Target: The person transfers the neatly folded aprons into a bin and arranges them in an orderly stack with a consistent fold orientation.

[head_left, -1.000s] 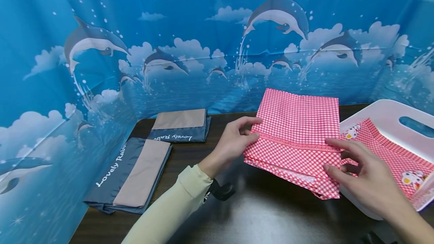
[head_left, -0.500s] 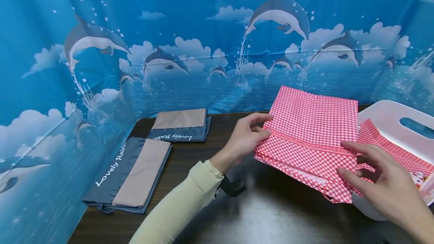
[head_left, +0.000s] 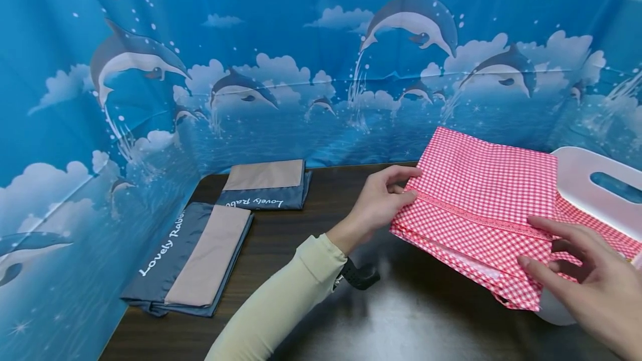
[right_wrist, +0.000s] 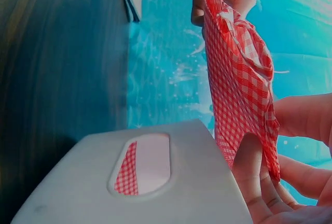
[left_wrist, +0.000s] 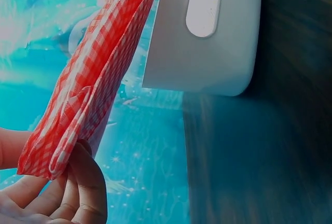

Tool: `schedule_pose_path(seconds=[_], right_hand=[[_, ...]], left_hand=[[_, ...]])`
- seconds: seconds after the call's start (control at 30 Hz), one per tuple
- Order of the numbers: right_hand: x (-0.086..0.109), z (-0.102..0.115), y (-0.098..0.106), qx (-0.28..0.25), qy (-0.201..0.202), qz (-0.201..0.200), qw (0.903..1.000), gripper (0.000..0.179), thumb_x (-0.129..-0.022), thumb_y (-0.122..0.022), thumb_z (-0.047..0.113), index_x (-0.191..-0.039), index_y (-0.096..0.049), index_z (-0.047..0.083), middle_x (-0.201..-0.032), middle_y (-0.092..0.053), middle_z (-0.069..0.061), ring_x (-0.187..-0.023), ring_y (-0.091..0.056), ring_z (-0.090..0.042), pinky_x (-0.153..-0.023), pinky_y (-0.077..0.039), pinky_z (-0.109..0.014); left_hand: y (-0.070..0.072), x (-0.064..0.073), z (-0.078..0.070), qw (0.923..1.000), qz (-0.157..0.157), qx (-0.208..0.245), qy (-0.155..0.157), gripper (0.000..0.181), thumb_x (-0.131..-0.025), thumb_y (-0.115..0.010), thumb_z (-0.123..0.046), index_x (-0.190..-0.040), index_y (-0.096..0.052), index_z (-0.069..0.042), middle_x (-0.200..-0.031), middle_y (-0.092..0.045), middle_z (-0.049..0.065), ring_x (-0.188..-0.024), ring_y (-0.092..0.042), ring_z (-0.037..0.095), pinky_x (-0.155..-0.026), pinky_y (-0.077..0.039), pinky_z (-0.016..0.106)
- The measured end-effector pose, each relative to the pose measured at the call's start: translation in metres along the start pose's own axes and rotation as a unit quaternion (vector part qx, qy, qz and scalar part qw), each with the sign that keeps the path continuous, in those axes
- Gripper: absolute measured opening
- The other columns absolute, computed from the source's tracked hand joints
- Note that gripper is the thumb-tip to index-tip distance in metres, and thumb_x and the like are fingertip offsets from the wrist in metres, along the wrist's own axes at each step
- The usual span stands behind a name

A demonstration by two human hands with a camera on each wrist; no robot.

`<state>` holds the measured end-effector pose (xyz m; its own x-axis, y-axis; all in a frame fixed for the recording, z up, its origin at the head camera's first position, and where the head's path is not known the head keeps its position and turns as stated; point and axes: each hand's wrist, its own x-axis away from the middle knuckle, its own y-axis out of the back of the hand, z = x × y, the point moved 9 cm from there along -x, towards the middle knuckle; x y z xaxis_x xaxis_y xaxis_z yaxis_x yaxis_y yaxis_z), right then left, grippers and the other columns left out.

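A folded red-and-white checked cloth [head_left: 481, 188], with a lace-like band across it, is held up above the table between both hands. At its left edge, my left hand [head_left: 376, 202] pinches it between thumb and fingers. My right hand [head_left: 587, 272] grips the right edge, thumb on the near face and fingers behind in the right wrist view. Seen from the left wrist, the cloth [left_wrist: 93, 79] is several layers thick, and the left fingers [left_wrist: 88, 182] curl under its end. The cloth's right part overlaps a white plastic bin [head_left: 587, 171] in the head view.
Inside the bin lies another red checked cloth [head_left: 597, 222], partly hidden. Two folded dark-blue and beige cloths with "Lovely Rabbit" lettering, a near one [head_left: 193, 255] and a far one [head_left: 266, 185], lie on the dark table [head_left: 281, 249]. A dolphin-print curtain [head_left: 301, 43] hangs behind.
Both hands have moved right with the checked cloth, which now covers more of the bin in the head view. The blue-and-beige cloths have stayed put.
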<state>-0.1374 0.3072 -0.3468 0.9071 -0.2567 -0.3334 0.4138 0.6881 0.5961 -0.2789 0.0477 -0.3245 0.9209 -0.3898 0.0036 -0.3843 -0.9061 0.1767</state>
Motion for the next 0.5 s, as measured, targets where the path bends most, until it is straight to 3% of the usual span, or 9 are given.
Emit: schedule_pose_path(seconds=[0.13,0.17,0.27,0.37,0.5], right_hand=[[0.001,0.003,0.005,0.004,0.004,-0.009,0.9999,0.070,-0.087,-0.086,0.001,-0.151,-0.056,-0.004,-0.142,-0.053,-0.024,-0.093,-0.043,0.025,-0.070,-0.040,0.006],[0.002,0.003,0.006,-0.002,0.007,-0.012,0.9999,0.070,-0.087,-0.086,0.000,-0.150,-0.056,-0.005,-0.141,-0.055,-0.023,-0.093,-0.044,0.026,-0.070,-0.040,0.006],[0.003,0.001,0.010,-0.022,0.018,-0.028,0.9992,0.067,-0.087,-0.085,-0.004,-0.149,-0.058,-0.005,-0.132,-0.058,0.007,-0.094,-0.047,0.023,-0.070,-0.042,0.005],[0.005,-0.004,0.013,-0.042,0.025,-0.041,0.9980,0.065,-0.087,-0.083,-0.007,-0.148,-0.059,-0.004,-0.121,-0.047,0.032,-0.094,-0.051,0.019,-0.070,-0.045,0.003],[0.007,-0.010,0.014,-0.042,0.019,-0.043,0.9980,0.065,-0.089,-0.081,-0.008,-0.150,-0.058,-0.004,-0.121,-0.046,0.034,-0.092,-0.050,0.019,-0.069,-0.044,0.003]], left_hand=[[-0.006,-0.003,0.000,0.9999,0.000,0.011,0.000,0.037,-0.103,-0.070,-0.005,-0.138,-0.073,-0.018,-0.133,-0.072,0.002,-0.080,-0.063,0.010,-0.065,-0.052,0.024],[-0.007,-0.004,0.000,0.9999,0.000,0.013,-0.001,0.037,-0.103,-0.070,-0.005,-0.137,-0.073,-0.018,-0.132,-0.072,0.002,-0.080,-0.063,0.010,-0.064,-0.052,0.024],[-0.012,-0.007,-0.002,0.9999,0.001,0.015,-0.006,0.037,-0.103,-0.070,-0.005,-0.137,-0.073,-0.018,-0.132,-0.073,0.002,-0.080,-0.063,0.010,-0.064,-0.051,0.024],[-0.017,-0.009,-0.003,0.9998,0.006,0.017,-0.009,0.037,-0.103,-0.070,-0.005,-0.137,-0.074,-0.019,-0.134,-0.074,0.002,-0.081,-0.064,0.009,-0.064,-0.052,0.024],[-0.022,-0.012,-0.005,0.9997,0.011,0.016,-0.015,0.036,-0.103,-0.070,-0.004,-0.136,-0.075,-0.018,-0.136,-0.076,0.004,-0.083,-0.064,0.008,-0.066,-0.052,0.023]])
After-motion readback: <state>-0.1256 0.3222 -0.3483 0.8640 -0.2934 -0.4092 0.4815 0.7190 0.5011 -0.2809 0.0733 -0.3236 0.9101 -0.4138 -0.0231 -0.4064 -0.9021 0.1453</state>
